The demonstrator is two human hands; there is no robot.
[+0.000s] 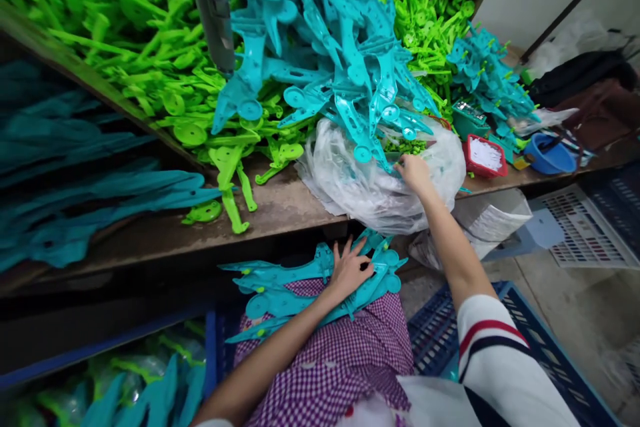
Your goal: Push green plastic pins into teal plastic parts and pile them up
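My left hand (349, 271) lies palm down on several flat turquoise plastic parts (293, 299) across my lap. Most of its fingers are spread; the thumb and forefinger curve close together over the topmost part. Small light green pegs stick out of these parts. My right hand (414, 172) reaches to a clear plastic bag (340, 177) at the bench edge, its fingertips closed near the tip of a turquoise part. Whatever they pinch is too small to make out. Tiny green pieces (406, 146) lie in the bag just beyond the fingers.
Heaps of turquoise parts (320, 33) and lime green parts (150, 47) cover the bench (280, 203). A grey hanging tool (213, 7) comes down over them. A red tray (485, 156) of white pieces and a blue bowl (553, 155) stand right. Blue crates (535, 333) flank my lap.
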